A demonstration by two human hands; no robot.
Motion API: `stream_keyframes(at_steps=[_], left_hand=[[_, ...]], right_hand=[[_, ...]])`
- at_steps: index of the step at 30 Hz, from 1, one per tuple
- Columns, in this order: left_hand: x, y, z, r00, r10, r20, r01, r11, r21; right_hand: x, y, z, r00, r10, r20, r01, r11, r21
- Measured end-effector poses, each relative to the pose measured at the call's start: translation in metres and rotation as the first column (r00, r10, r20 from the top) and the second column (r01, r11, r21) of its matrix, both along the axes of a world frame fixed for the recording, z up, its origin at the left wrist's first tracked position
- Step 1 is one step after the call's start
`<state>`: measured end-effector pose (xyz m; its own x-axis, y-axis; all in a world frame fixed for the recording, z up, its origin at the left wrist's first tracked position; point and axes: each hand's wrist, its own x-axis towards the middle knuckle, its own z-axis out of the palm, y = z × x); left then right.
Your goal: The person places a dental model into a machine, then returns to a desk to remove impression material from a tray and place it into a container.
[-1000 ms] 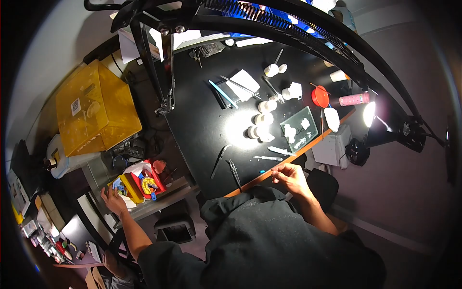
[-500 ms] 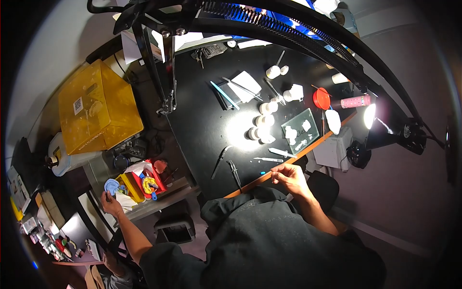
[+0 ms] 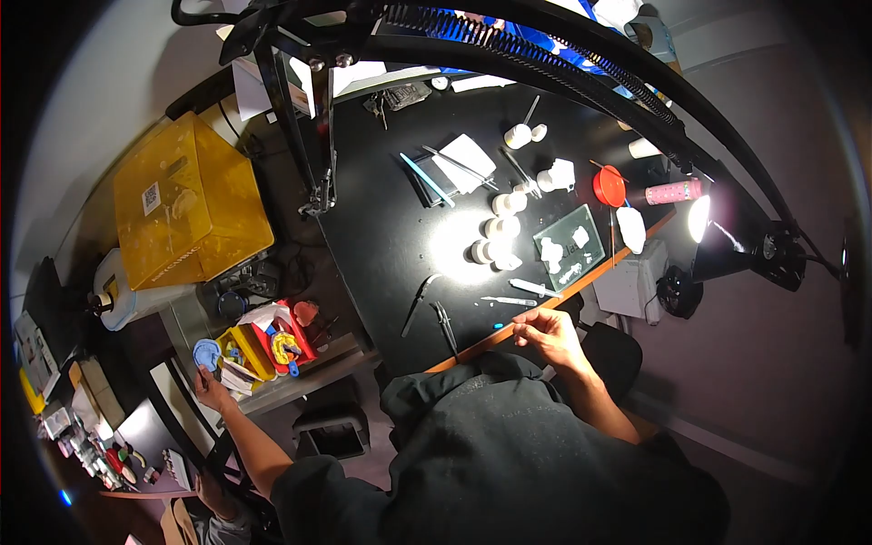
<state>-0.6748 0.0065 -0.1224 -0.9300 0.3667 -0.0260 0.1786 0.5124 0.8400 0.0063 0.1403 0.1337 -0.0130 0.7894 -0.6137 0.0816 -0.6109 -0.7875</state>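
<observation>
Far left: another person's hand (image 3: 211,495) at the lower edge, well apart from yours. Amber box (image 3: 191,213) above the pull-out shelf (image 3: 336,360). Your left hand (image 3: 212,392) has its fingertips closed on the near end of a light-blue horseshoe-shaped piece (image 3: 207,353), held just outside the yellow bin (image 3: 259,362). As far as shows, that much is done: piece in your grip, outside both bins. Left undone: it is not set down, and no tool is on it. White paper fills part of the yellow bin; the red bin (image 3: 305,341) touching it holds a yellow-and-blue piece (image 3: 285,346), out of your grasp. Bin walls stand between your left hand and the desk (image 3: 381,245), so I judge a low sideways path there would be blocked. Dark waste bin (image 3: 329,438) below the shelf. On the desk, a curved black tool (image 3: 417,305) and a tweezer-like tool (image 3: 445,327) lie loose; white jars (image 3: 496,229) stand under glare, labels unreadable. Small blue bit (image 3: 498,326) just beside your right hand (image 3: 551,338), whose fingers are bent, thumb near index, at the wooden edge; cannot tell whether anything small is pinched. Above that hand, a white syringe-like tube (image 3: 534,288) and a glass plate (image 3: 574,219) bearing white lumps. Farther right, white wad (image 3: 630,230), red bowl (image 3: 609,185), pink bottle (image 3: 674,192), lit lamp (image 3: 698,221). The lamp's sprung arm crosses overhead, hiding part of the desk's far side.
</observation>
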Motion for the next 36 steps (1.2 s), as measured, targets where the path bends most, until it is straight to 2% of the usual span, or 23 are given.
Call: stream_keyframes(at_steps=[8, 14, 20, 23, 26, 29, 32, 35, 36], left_hand=[[0.004, -0.005, -0.003, 0.997, -0.039, 0.062, 0.034, 0.997, 0.07], [0.014, -0.005, -0.006, 0.986, 0.001, 0.167, -0.019, 0.994, 0.108], [0.025, -0.014, -0.001, 0.962, 0.228, 0.151, -0.239, 0.969, 0.063], [0.035, -0.022, -0.005, 0.953, 0.281, 0.112, -0.298, 0.935, 0.192], [0.04, -0.039, -0.009, 0.916, 0.344, 0.209, -0.384, 0.902, 0.198], [0.051, -0.046, -0.007, 0.809, 0.402, 0.428, -0.537, 0.802, 0.262], [0.08, -0.049, 0.004, 0.72, 0.374, 0.585, -0.601, 0.758, 0.253], [0.097, -0.068, -0.012, 0.619, 0.007, 0.786, -0.496, 0.779, 0.383], [0.095, -0.082, -0.036, 0.605, -0.163, 0.78, -0.363, 0.815, 0.452]], right_hand=[[-0.002, 0.001, 0.002, 1.0, -0.003, -0.009, 0.003, 1.0, 0.008], [0.001, 0.0, 0.001, 1.0, -0.003, -0.005, 0.003, 1.0, 0.003], [0.004, -0.002, 0.0, 1.0, -0.017, -0.022, 0.017, 1.0, 0.018], [0.004, -0.003, -0.002, 1.0, -0.01, -0.023, 0.01, 1.0, 0.022], [0.003, -0.003, -0.003, 0.999, -0.007, -0.04, 0.007, 1.0, 0.018], [0.0, -0.002, 0.001, 0.999, -0.001, -0.048, 0.001, 1.0, 0.013], [0.0, -0.001, 0.0, 0.998, -0.001, -0.058, 0.002, 1.0, 0.018], [0.001, -0.002, -0.002, 0.998, -0.006, -0.064, 0.007, 1.0, 0.005], [0.001, -0.002, -0.003, 0.998, -0.001, -0.062, 0.001, 1.0, 0.004]])
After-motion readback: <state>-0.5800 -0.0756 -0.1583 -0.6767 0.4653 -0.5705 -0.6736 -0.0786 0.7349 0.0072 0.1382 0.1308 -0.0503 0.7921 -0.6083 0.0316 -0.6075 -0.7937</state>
